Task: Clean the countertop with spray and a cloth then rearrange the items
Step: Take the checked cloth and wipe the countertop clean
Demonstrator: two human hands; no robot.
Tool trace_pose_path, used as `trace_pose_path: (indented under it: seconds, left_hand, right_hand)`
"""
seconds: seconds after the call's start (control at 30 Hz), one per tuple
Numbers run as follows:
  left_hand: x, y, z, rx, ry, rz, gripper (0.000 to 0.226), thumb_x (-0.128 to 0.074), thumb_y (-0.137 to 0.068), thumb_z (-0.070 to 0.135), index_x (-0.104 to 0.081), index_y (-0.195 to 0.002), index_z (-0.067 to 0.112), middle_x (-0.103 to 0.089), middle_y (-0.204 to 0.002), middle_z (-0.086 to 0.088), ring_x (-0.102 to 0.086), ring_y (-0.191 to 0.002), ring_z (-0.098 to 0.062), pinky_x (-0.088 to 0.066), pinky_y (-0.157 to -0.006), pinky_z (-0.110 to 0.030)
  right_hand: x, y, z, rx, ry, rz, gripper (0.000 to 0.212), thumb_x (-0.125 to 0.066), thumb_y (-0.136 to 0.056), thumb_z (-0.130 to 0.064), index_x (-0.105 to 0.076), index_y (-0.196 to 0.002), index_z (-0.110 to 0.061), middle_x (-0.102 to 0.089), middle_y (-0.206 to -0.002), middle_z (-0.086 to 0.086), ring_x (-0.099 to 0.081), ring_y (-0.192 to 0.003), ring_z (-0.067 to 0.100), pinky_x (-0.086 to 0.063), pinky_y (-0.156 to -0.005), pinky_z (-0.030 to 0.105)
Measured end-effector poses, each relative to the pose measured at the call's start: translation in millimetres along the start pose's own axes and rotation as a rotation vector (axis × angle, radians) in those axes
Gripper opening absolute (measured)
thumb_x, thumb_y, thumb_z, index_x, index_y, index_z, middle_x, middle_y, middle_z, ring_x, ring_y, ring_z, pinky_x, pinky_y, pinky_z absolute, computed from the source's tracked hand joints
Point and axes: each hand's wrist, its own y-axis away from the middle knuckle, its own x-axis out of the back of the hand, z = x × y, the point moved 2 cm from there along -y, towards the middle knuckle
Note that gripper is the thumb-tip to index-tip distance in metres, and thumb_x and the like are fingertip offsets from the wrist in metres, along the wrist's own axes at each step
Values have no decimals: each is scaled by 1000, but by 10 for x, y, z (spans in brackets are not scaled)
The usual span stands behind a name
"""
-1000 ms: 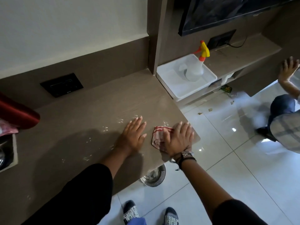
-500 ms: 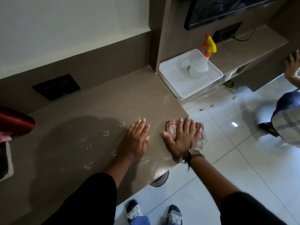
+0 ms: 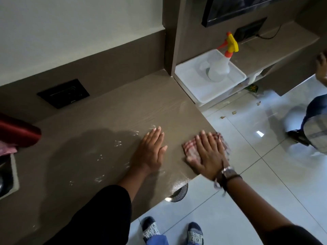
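The brown wood-grain countertop (image 3: 109,119) carries droplets and a wet sheen near its front right corner. My right hand (image 3: 207,154) lies flat on a red-and-white checked cloth (image 3: 190,147), pressing it onto that corner, with part of the cloth hanging past the edge. My left hand (image 3: 152,151) rests flat on the counter beside it, fingers apart, holding nothing. A clear spray bottle (image 3: 220,66) with a yellow and orange trigger stands on a white box lid (image 3: 192,85) to the right, beyond a brown partition.
A red object (image 3: 17,133) and something pink lie at the counter's left edge above a recessed opening. A black socket plate (image 3: 63,93) is set in the back wall. Another person (image 3: 315,124) crouches on the white tiled floor at right. A metal floor drain (image 3: 177,193) sits below the corner.
My right hand slid the cloth from near the front edge out toward the counter's right corner. My left hand stayed planted on the counter.
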Motion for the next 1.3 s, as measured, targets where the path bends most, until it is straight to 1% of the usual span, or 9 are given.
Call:
trace_pose_path:
  seconds: [0.1,0.27,0.37,0.47,0.7,0.9,1.03,1.17,1.3]
  left_hand:
    - [-16,-1,-6,4,-18,-5,57,-42,-97,34,-44,-146,5,-34,-160,-15,-28,-151,-29,-21,-125,-44]
    - [123,72,49,-14,23,44,49,-46,-99,29,-55,-136,-1,-44,-151,-22,-40,-144,-37,-30,-121,-49]
    - [152,84,91,14,64,-51,50,-47,-102,30,-46,-144,3,-31,-160,-16,-25,-152,-28,-20,-125,-45]
    - [173,133,104,31,66,-75,53,-43,-104,34,-39,-149,5,-23,-164,-11,-16,-155,-22,-13,-126,-43]
    - [563,1242,-127,236,87,417,54,-32,-103,42,-53,-138,6,-42,-155,-16,-33,-149,-26,-25,-124,-43]
    - [713,2458,-755,584,-56,392,61,-33,-101,44,-53,-137,-1,-44,-153,-18,-38,-146,-31,-28,-121,-51]
    - [798,2636,-1073,709,-113,314,65,-29,-99,42,-49,-139,-5,-40,-154,-22,-37,-146,-36,-25,-122,-49]
    - [785,2604,-1222,731,-165,281,68,-28,-100,45,-43,-143,-6,-36,-156,-24,-32,-148,-37,-27,-122,-51]
    - [745,2630,-1242,725,-199,284,64,-33,-100,42,-44,-143,-5,-38,-155,-23,-34,-147,-36,-29,-121,-51]
  right_hand:
    - [134,-551,-237,-66,-54,19,102,3,-74,-88,-2,-154,-25,6,-163,3,7,-151,27,2,-120,53]
    - [23,-247,-521,137,11,-11,95,-1,-80,-84,-7,-154,-25,4,-163,3,3,-151,27,-1,-121,52]
    - [-166,302,-393,240,65,17,89,-8,-86,-77,-27,-151,-19,-15,-161,8,-16,-149,31,-12,-119,51]
    - [-238,501,-227,188,59,-22,84,-11,-87,-73,-27,-151,-22,-17,-162,5,-17,-149,28,-14,-118,52]
    - [60,-479,-436,-91,-8,-12,100,6,-74,-82,-7,-154,-23,1,-164,7,-2,-150,33,-7,-120,55]
    - [15,-98,-1105,221,46,-73,95,6,-78,-78,-8,-154,-23,0,-164,5,-3,-150,30,-7,-119,53]
    - [-137,430,-931,378,101,-120,87,-4,-83,-68,-27,-151,-21,-14,-162,5,-15,-149,29,-15,-118,52]
    - [-94,308,-412,192,72,-116,88,5,-83,-72,-19,-153,-24,-9,-163,6,-9,-150,30,-14,-119,53]
    - [47,-351,-602,-29,70,-100,75,-27,-94,-59,0,-154,-22,11,-163,8,8,-150,34,-3,-120,58]
